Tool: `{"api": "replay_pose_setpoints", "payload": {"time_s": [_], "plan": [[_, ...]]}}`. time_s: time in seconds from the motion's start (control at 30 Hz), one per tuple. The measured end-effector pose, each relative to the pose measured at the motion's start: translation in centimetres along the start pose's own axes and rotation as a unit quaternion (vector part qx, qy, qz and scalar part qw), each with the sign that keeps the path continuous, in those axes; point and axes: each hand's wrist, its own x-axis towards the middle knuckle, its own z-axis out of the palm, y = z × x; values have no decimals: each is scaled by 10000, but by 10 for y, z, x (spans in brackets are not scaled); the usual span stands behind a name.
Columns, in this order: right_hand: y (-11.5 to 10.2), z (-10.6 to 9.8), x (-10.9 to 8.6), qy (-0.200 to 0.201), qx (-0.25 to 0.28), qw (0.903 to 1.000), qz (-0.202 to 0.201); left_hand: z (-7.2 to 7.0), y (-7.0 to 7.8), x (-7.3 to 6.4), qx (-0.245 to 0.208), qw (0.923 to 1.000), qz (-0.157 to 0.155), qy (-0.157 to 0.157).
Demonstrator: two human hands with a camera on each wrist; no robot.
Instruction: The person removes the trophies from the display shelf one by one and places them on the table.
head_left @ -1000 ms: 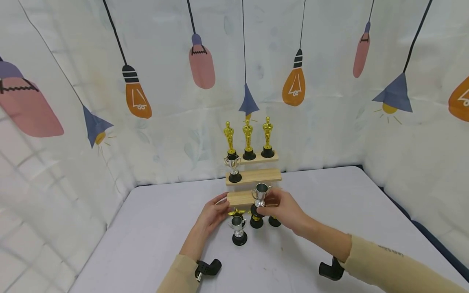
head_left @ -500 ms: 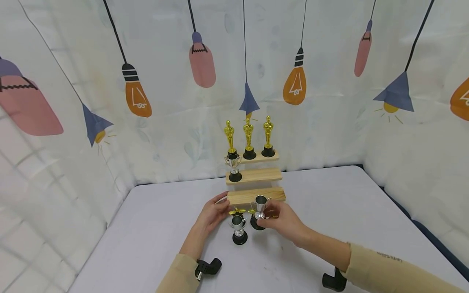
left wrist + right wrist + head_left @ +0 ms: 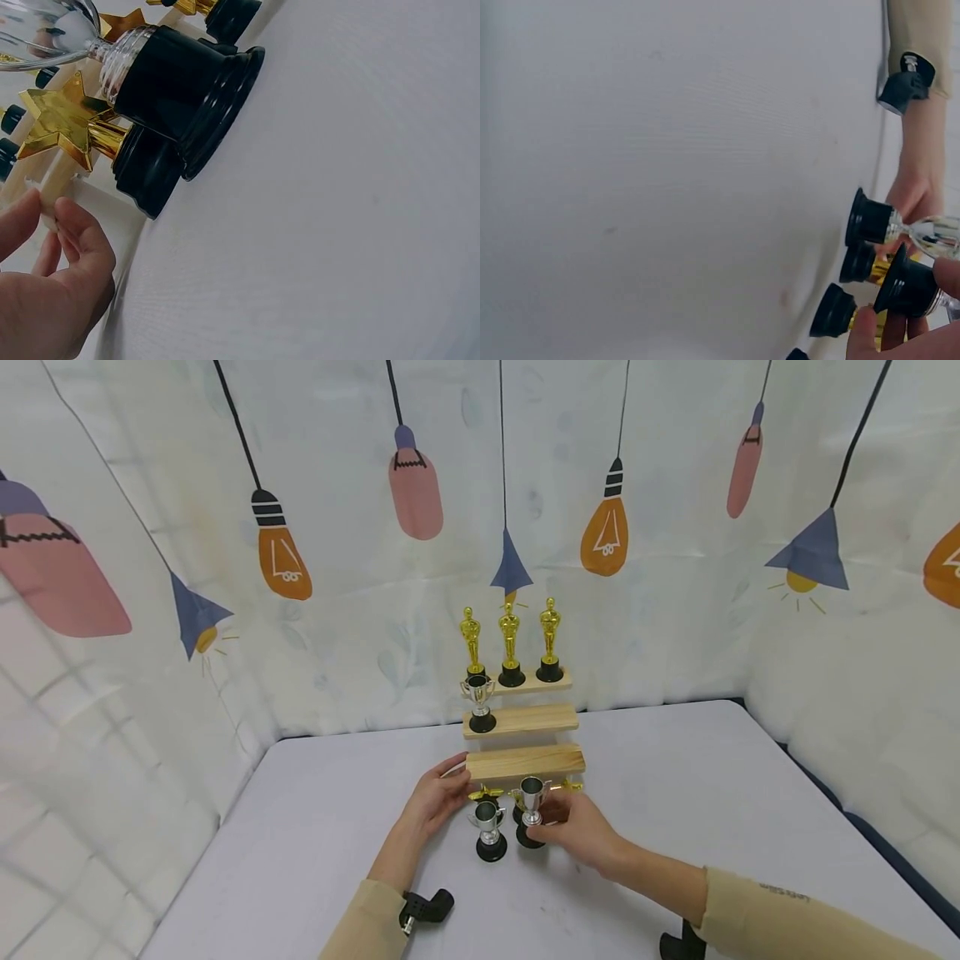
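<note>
My right hand (image 3: 581, 833) grips a silver trophy cup (image 3: 532, 795) by its black base (image 3: 909, 283), just right of a second silver trophy cup (image 3: 489, 832) standing on the table. Whether the gripped cup touches the table I cannot tell. My left hand (image 3: 437, 800) pinches the left end of the lowest wooden shelf (image 3: 525, 762) between thumb and fingers; the left wrist view shows that pinch close up. Gold star trophies (image 3: 64, 124) on black bases stand behind the cups, partly hidden by them and by my right hand.
On the middle shelf (image 3: 536, 718) a silver trophy cup (image 3: 479, 703) stands at the left end. Three gold figure trophies (image 3: 510, 643) line the top shelf (image 3: 534, 683). A white cloth covers the table (image 3: 300, 843); a lamp-patterned curtain (image 3: 352, 635) hangs behind.
From in front of the lowest shelf, my right hand has brought the trophy cup down and towards me, beside the other cup. My left hand stays at the shelf end.
</note>
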Motion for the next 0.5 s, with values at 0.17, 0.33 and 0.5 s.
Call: {"api": "replay_pose_setpoints", "payload": {"time_s": [0.17,0.33,0.5], "plan": [[6,3,1,11,8,10000,30,0,0,0,-9,10000,25,7],[13,7,2,91,-181,9997,105,0,-1,0,-6,10000,0,28],[21,9,3,126,-276,9995,30,0,-2,1,-2,10000,-5,47]]}}
